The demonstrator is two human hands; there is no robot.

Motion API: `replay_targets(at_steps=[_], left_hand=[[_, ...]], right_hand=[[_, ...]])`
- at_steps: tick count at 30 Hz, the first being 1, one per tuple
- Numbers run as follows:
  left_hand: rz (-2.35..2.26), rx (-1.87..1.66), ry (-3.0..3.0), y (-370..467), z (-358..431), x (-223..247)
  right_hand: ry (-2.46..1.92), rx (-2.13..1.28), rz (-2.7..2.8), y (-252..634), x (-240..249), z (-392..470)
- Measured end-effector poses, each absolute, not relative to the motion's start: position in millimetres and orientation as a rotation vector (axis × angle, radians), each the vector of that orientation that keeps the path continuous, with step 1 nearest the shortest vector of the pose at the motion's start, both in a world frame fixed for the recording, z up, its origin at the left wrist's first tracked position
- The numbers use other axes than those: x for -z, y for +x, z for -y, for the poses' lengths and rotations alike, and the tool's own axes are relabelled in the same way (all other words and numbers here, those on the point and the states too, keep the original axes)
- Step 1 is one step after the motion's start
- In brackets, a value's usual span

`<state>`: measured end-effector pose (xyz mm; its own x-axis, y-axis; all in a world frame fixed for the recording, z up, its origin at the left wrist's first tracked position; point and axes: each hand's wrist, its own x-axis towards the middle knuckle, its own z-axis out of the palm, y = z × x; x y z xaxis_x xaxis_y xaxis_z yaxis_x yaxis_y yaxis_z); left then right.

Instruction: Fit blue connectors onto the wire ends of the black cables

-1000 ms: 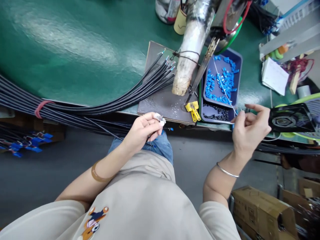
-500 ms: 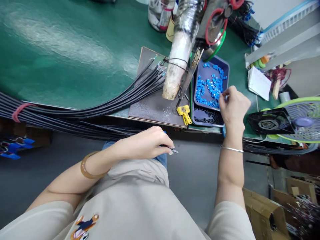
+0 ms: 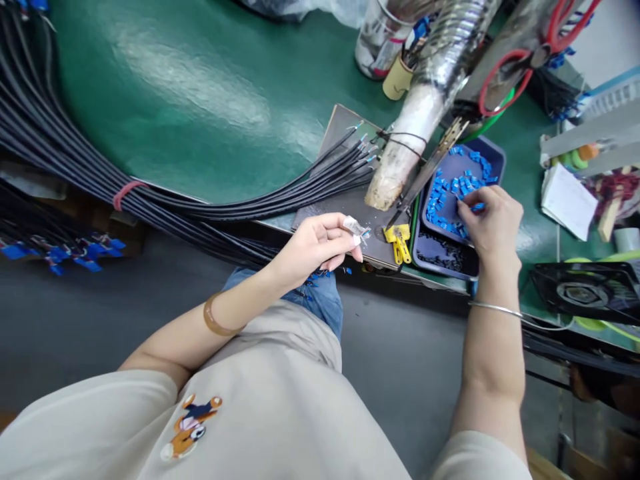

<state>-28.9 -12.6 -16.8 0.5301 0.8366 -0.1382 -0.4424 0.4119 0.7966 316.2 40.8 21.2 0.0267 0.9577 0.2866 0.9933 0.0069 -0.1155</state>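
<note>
My left hand (image 3: 327, 243) is raised in front of the table edge, its thumb and fingers closed on a cable end (image 3: 364, 235). Thin bare wire tips and a whitish piece stick out past the fingertips. My right hand (image 3: 495, 220) is over the near right part of a tray (image 3: 501, 160) of small blue plastic connectors (image 3: 440, 197). Its thumb and forefinger pinch together, and a bit of blue shows between them. Under that tray, a second tray (image 3: 463, 270) holds small black pieces.
Black cables (image 3: 240, 212), tied with a red band (image 3: 127, 193), lie across the green table (image 3: 165, 133) onto a brown board (image 3: 320, 217). A foil duct (image 3: 407, 133), yellow clip (image 3: 399, 241) and red-handled scissors (image 3: 505, 57) stand near the trays. A black fan (image 3: 583, 293) sits at right.
My left hand has risen toward the board, bringing the wire tips into sight. My right hand stays at the blue connectors. The whole view has shifted, so the table things appear further right.
</note>
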Motion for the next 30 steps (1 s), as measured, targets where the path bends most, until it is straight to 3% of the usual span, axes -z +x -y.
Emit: replay_targets(at_steps=[12, 15, 21, 26, 30], left_hand=[[-0.588, -0.718, 0.953, -28.3, 11.3, 15.6], [-0.452, -0.443, 1.129, -32.2, 0.7, 14.4], [0.245, 0.277, 1.631, -36.3, -10.8, -18.3], [-0.429, -0.302, 2.407, -35.4, 28.4, -34.7], [-0.800, -0.746, 1.830, -31.9, 41.5, -10.4]], right_hand=[[-2.203, 0.395, 1.992, 301.6, -14.8, -38.5], [-2.228, 0.436, 1.927, 300.9, -13.1, -42.1], [-1.969, 0.458, 1.554, 287.8, -28.8, -15.6], [-1.506, -0.049, 1.283, 242.2, -31.8, 38.2], [-1.411, -0.489, 1.232, 196.1, -21.2, 80.8]])
